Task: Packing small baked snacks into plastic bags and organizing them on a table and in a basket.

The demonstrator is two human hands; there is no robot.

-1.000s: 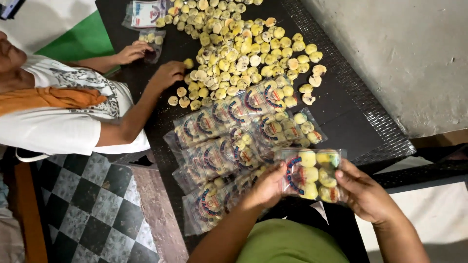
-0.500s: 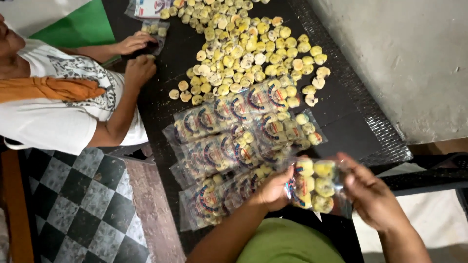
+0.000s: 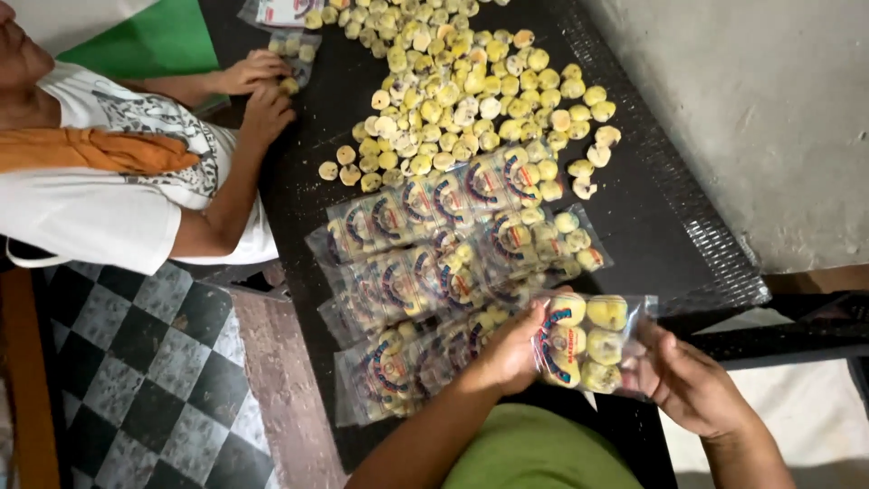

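Observation:
Both my hands hold a clear plastic packet (image 3: 587, 342) filled with several yellow round sweets, near the black table's front edge. My left hand (image 3: 511, 349) grips its left end and my right hand (image 3: 692, 385) pinches its right end. Just left of it lie rows of filled packets (image 3: 434, 263), overlapping one another. Farther back a big loose heap of yellow sweets (image 3: 462, 91) covers the table.
A person in a white shirt (image 3: 118, 172) sits at the left, both hands (image 3: 262, 86) on a small packet (image 3: 294, 50) at the black table (image 3: 652, 217). A checkered floor (image 3: 136, 380) lies at lower left and a grey wall (image 3: 769, 118) at right.
The packet in my hands has shifted slightly lower and right. The other person's hands have pulled back from the heap to the small packet at the far left.

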